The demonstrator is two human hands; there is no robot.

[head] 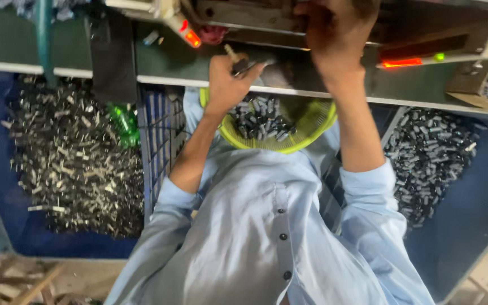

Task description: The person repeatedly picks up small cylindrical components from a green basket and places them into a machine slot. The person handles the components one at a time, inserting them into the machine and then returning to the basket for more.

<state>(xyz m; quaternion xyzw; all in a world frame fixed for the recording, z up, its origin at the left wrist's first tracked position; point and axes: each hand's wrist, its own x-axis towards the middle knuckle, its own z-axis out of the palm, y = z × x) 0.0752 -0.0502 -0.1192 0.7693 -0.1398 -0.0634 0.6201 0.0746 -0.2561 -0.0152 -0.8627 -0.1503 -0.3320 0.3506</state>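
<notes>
above the round yellow plastic basket [312, 127] of small dark metal pieces, the left hand [227, 79] pinches one slim dark metal piece [248, 66] at the green bench edge [159, 59] — the right hand [334, 34] reaches higher, fingers curled on the wooden fixture [244, 14], perhaps steadying it.

A small dark metal piece [248, 66] sits in the fingers of the left hand [227, 85], up near the edge of the green bench. It is thin and shiny and points sideways. Its exact shape is too blurry to tell. Just below it, a yellow basket [312, 127] rests on the person's lap. The basket is round with a mesh wall. It holds a heap of little dark pieces [261, 118] with silvery ends, lying every which way.
</notes>
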